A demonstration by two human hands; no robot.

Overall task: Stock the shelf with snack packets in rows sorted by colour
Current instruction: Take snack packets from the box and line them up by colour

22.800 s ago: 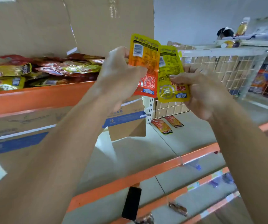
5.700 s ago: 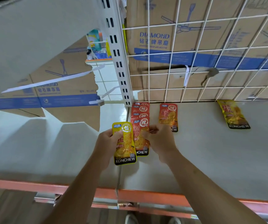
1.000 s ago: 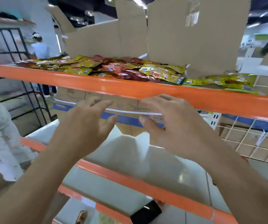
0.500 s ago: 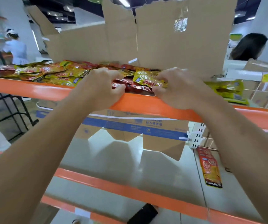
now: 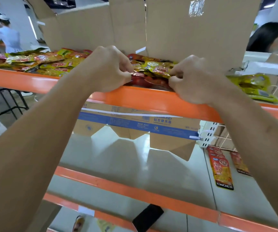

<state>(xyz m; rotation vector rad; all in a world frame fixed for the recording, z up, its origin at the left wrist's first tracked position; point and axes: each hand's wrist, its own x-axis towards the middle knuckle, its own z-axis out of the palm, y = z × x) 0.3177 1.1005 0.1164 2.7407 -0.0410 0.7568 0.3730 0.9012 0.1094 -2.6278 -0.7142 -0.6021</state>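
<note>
Nearest, at the bottom of the view, a black phone (image 5: pixel 148 217) is seen lying on a lower shelf. Above it, on the middle shelf (image 5: pixel 134 164), a row of orange packets (image 5: pixel 222 171) is laid flat near the right end, running from the back towards the front edge, with another orange packet (image 5: pixel 238 163) just beside it.

Higher up, both hands are raised over the orange front edge of the top shelf (image 5: pixel 145 97). A second ago they were held spread and empty below that edge; now the fingers are curled. The end of a red packet (image 5: pixel 141 79) is pinched by the left hand (image 5: pixel 108 69), and the edge of a yellow packet (image 5: pixel 156 68) is pinched by the right hand (image 5: pixel 197 79). Both packets lie in the heap, just behind the front edge.

The heap of mixed packets (image 5: pixel 51 62) is spread leftward along the top shelf, and upright cardboard flaps (image 5: pixel 193 39) are seen behind it.

A fresh pick is judged to have been begun, one packet of each colour, to be carried down and added to the rows. Most of the stocking is judged to remain
</note>
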